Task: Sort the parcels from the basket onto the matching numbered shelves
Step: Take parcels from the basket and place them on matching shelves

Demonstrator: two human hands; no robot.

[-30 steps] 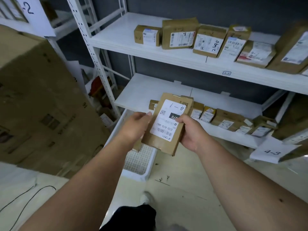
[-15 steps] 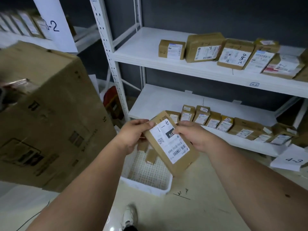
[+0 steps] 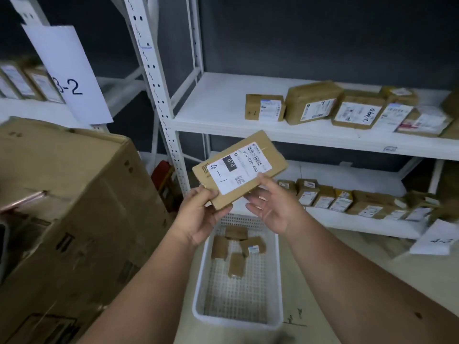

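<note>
Above the basket (image 3: 201,281), left hand (image 3: 198,217) pinching parcel (image 3: 239,170) corner, right hand (image 3: 273,207) spread touching its lower edge

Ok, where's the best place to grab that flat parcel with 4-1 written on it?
Best by its short near end, from below: the parcel is flat and thin, so a thumb on top and fingers underneath pinch it well. The left hand already grips that corner, clear of the label. The right hand only touches the long edge.
</note>
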